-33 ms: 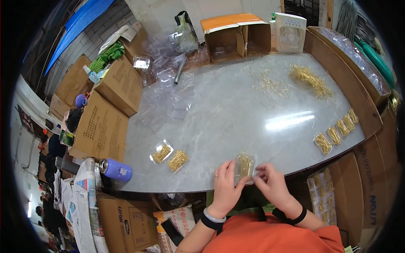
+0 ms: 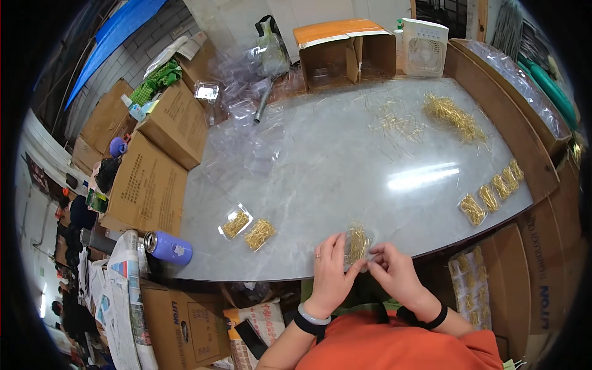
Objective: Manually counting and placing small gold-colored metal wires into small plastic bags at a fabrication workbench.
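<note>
At the table's near edge lies a clear plastic pack of thin gold pins (image 2: 357, 242). My left hand (image 2: 331, 271) grips its left side, with the thumb across the lower edge. The fingers of my right hand (image 2: 394, 271) are pinched together at the pack's lower right corner. To the left are two more small packs, one in a clear tray (image 2: 235, 223) and one beside it (image 2: 259, 235). Several filled packs (image 2: 473, 210) stand in a row along the right edge. Loose gold pins (image 2: 453, 117) are heaped at the far right, and others lie scattered next to them.
Empty clear plastic packs (image 2: 256, 142) spread over the far left, with a metal rod (image 2: 263, 102) among them. Cardboard boxes (image 2: 148, 185) wall the left side. A purple bottle (image 2: 169, 248) stands at the near left corner. An open carton (image 2: 345, 55) and a white fan (image 2: 425, 49) are at the back.
My right hand's fingers have shifted slightly left and down, closer to the pack's lower corner. My left hand has barely moved.
</note>
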A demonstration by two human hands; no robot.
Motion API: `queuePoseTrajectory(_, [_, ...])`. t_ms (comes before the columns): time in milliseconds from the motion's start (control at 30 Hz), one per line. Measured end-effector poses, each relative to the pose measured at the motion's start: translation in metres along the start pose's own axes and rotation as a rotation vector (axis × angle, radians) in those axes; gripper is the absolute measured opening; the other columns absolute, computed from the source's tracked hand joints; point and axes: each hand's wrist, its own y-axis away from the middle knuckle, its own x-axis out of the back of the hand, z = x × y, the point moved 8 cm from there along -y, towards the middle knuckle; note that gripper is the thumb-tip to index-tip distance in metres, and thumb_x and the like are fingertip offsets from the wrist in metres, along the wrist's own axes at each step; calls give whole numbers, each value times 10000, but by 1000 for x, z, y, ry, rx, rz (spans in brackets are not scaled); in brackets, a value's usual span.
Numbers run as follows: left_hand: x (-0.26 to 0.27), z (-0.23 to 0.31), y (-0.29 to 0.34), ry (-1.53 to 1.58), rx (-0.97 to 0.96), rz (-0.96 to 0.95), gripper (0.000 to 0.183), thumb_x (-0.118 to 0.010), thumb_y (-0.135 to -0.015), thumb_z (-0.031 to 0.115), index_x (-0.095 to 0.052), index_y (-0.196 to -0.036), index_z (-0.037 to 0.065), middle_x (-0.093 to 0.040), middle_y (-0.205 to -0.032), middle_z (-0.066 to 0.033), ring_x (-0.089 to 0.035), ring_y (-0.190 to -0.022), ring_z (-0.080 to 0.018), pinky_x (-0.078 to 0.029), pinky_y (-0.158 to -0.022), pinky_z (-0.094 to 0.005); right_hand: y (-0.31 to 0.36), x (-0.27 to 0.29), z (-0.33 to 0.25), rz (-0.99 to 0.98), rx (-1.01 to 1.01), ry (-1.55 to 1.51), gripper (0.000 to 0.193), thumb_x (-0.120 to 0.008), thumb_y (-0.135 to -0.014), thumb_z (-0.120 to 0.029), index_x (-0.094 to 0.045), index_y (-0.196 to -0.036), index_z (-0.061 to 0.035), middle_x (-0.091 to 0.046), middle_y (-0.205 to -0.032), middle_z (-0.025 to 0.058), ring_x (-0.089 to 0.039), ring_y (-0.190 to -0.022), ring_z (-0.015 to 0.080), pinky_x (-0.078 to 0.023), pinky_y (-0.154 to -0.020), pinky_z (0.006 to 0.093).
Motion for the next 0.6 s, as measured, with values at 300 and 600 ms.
queuePoseTrajectory(300, [-5,10,-1,-49,-99,-24,636,-740,-922,293,-512,-1376,-89,-518,-1409,-215,-472,-1271,-411,-391,-1078,-485,-72,16,-27,82,448,305,250,-660,-939,-101,-697,-1174,-25,-723,-1045,178,-677,-858,349,-540,-795,405])
queuePoseTrajectory(600, [-5,9,-1,4,-89,-31,608,-765,-885,194,-527,-1365,-92,-525,-1425,-218,-485,-1285,-417,-422,-1069,-481,-77,23,-24,163,242,216,118,-692,-914,-89,-736,-1004,-27,-730,-939,150,-685,-896,318,-537,-811,398])
